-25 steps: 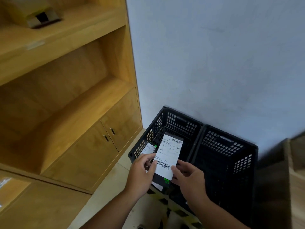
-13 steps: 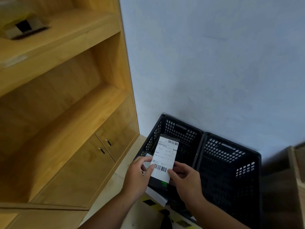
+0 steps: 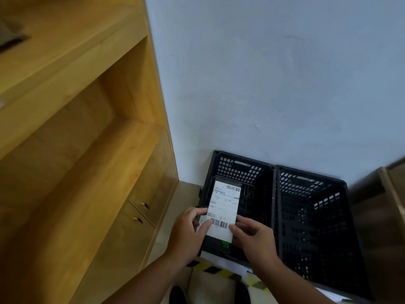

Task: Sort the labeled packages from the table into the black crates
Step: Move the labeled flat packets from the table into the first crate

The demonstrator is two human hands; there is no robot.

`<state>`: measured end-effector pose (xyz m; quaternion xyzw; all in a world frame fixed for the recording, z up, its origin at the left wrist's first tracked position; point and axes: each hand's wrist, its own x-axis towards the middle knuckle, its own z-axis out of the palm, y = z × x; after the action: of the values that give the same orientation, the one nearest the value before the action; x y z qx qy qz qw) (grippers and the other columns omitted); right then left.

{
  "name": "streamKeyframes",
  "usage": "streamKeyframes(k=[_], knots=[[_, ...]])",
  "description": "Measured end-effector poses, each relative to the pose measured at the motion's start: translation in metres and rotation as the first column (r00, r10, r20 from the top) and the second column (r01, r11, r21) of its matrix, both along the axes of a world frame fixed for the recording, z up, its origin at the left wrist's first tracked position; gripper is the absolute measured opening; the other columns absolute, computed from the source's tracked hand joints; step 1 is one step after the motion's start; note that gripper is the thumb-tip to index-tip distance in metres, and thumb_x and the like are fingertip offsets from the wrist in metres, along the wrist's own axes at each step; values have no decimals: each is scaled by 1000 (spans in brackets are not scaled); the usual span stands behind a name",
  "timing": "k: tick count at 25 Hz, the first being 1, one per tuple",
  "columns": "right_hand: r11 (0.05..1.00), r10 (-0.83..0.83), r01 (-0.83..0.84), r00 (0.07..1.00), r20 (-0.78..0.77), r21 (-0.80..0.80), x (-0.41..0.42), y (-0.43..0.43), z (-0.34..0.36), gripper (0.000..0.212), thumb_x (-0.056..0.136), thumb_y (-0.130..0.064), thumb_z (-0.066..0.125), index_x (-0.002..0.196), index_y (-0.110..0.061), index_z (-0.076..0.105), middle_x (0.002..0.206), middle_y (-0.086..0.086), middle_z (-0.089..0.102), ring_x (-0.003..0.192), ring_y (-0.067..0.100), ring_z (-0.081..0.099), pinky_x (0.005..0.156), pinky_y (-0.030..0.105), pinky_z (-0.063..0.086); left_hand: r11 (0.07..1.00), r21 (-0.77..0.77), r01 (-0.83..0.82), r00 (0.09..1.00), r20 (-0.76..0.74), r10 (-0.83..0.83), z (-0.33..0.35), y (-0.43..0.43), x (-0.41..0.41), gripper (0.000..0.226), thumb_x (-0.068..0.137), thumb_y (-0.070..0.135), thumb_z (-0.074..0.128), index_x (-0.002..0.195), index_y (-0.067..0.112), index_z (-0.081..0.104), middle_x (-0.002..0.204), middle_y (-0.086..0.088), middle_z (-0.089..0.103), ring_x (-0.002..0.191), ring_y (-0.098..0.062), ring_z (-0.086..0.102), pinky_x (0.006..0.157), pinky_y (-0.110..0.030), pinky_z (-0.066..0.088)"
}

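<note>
Black plastic fills the lower right of my feed: the left crate (image 3: pixel 238 170) and the right crate (image 3: pixel 311 185) stand side by side with their walls touching, both backed against the pale wall (image 3: pixel 263 84). The package (image 3: pixel 215 245) is held above the near corner of the left crate, tilted up toward the camera. Its white label (image 3: pixel 223 205), with a barcode at top and bottom, covers most of the dark face. The left hand (image 3: pixel 188 233) grips the left edge, thumb lying on the label beside the lower barcode and fingers curled behind. The right hand (image 3: pixel 252 240) pinches the lower right edge between thumb and fingers. Package and hands block my view of the left crate's floor, so I cannot tell what lies inside it. The wooden shelf unit (image 3: pixel 87 150) rises just left of the crates, and two small handles (image 3: pixel 144 205) sit on its cabinet doors. Yellow-and-black striped tape (image 3: pixel 210 269) runs along the floor under the wrists. A wooden box (image 3: pixel 390 194) stands to the right of the crates.
</note>
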<state>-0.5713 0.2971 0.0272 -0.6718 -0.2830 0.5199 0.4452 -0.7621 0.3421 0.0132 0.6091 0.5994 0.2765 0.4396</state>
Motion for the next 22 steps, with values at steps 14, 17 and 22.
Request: streamKeyframes(k=[14,17,22], knots=[[985,-63,83,989,135,-149,-29,15,-97,33,88,-5,76,120,-9,73,104,2,78,94,20,76,82,45,64,984,-148,96,995,-10,-98,-72,22,-41,31,92,32,73,111,53,59,107,24,61,99,12,54,73,-3,46],[983,-54,83,983,175,-161,-15,40,-160,34,89,-3,75,122,-7,71,108,4,77,99,20,74,88,47,62,984,-164,65,997,-20,-69,-115,36,-38,30,93,34,71,104,59,59,107,32,61,99,11,53,74,-5,46],[975,7,37,981,195,-217,-7,71,-279,34,89,-4,75,123,-6,70,112,7,76,101,21,74,92,48,61,983,-163,-88,996,-14,87,-206,68,-31,22,98,33,64,119,41,66,112,22,64,98,12,57,72,-8,48]])
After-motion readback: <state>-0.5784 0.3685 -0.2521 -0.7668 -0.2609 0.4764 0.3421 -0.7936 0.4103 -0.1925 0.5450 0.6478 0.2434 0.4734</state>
